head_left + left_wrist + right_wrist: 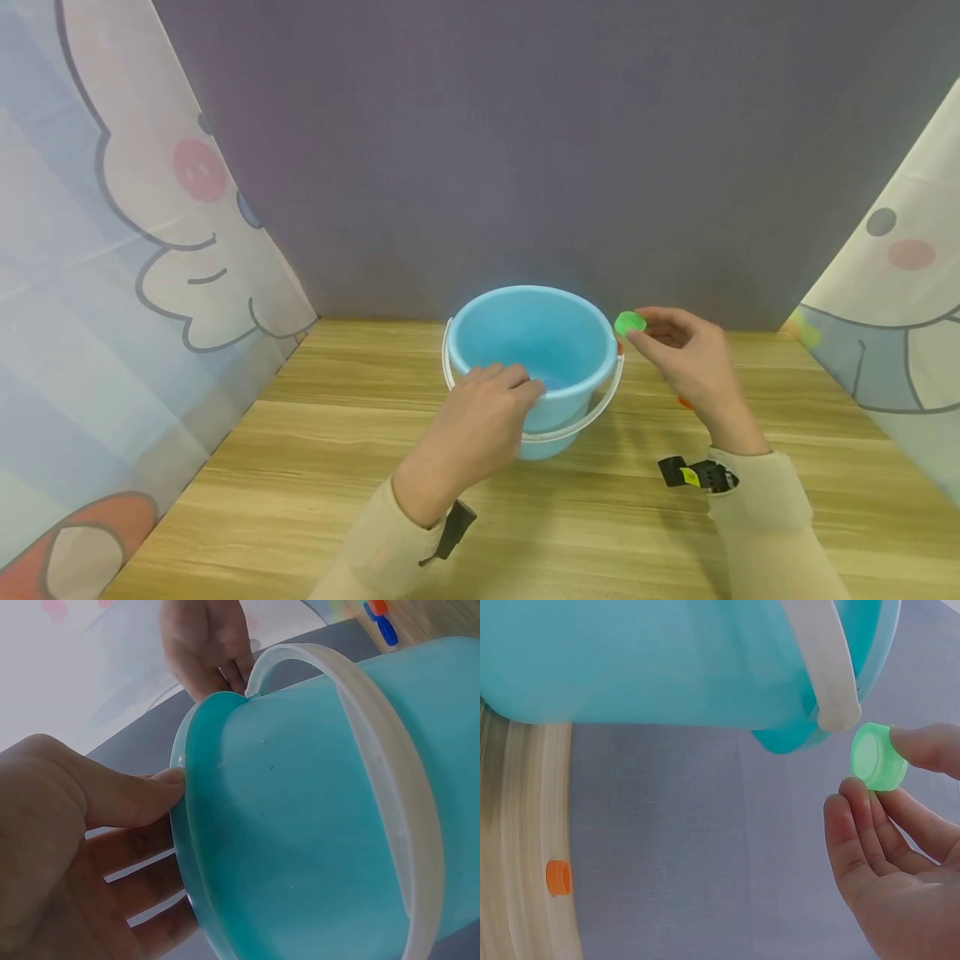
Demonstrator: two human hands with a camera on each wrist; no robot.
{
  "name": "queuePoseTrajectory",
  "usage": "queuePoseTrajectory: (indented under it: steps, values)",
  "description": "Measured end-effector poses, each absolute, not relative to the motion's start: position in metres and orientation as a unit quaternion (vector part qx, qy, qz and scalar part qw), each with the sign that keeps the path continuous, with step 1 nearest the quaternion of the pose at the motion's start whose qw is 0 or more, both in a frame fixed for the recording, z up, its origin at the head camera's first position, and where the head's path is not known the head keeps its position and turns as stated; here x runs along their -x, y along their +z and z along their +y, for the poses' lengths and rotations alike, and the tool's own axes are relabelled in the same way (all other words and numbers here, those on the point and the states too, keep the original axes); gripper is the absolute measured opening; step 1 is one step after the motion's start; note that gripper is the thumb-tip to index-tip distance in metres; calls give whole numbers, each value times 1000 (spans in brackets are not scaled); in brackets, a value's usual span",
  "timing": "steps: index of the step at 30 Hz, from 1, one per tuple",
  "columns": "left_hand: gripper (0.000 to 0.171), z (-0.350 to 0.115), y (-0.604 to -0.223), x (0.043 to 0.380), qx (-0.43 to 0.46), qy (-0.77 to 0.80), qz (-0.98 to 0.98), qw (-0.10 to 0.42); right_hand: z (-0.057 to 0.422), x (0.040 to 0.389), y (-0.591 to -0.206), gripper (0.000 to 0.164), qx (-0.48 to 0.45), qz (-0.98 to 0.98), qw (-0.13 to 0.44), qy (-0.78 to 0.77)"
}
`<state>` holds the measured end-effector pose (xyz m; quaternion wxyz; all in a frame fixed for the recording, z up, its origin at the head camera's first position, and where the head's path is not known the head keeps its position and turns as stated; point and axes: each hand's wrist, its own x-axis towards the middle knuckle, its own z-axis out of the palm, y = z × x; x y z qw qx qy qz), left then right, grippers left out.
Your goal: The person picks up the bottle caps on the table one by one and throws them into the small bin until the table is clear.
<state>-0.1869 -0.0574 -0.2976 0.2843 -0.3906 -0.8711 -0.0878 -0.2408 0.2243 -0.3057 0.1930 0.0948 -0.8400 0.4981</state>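
Note:
A light blue bucket (536,333) stands upright on the wooden table, its white handle (592,417) hanging down at the front. With thumb on the outside and fingers over the edge, my left hand (480,425) grips the near rim (196,847). Just right of the bucket, my right hand (693,362) pinches a green bottle cap (879,757) between thumb and fingers. The cap is held near rim height, apart from the bucket. What lies at the bottom of the bucket is partly hidden from the head view.
An orange bottle cap (559,877) lies on the table (300,500) right of the bucket, mostly behind my right hand in the head view. Blue caps (386,630) show in the left wrist view. A grey panel (480,167) stands behind; printed curtains (150,292) flank both sides.

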Motion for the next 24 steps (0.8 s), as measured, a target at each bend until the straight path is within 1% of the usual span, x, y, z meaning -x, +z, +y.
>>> queuePoseTrajectory:
  steps: [7,13,24]
  values:
    - [28,-57,-297,187,394,-94,-870,281,220,241,-305,42,-111,-826,205,513]
    - [28,-57,-296,187,394,-96,-870,280,217,241,-306,42,-122,-815,217,523]
    - [29,-57,-296,187,395,-93,-871,277,209,238,-304,40,-141,-800,215,542]
